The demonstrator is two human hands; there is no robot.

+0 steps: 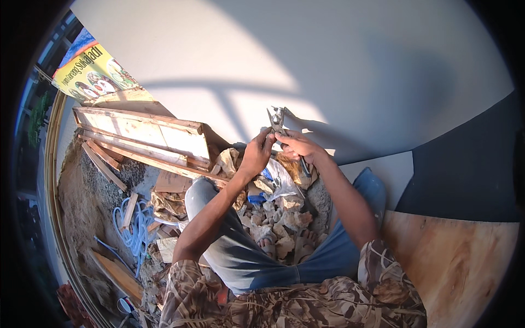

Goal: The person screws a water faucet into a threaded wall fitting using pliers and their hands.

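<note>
The metal plier-like tool (278, 117) is silver-grey. The cloth shirt (306, 306) carries a brown-and-tan camouflage print of branches; the denim jeans (235, 249) are faded blue. The coiled plastic hose (127, 223) is pale blue, the flat wall (350, 49) off-white, the smooth panel (448, 262) streaked orange-brown.

head-worn fisheye | from above, facing down (wide, dark-rimmed) | near left hand (257, 153), right hand (299, 146)
</note>
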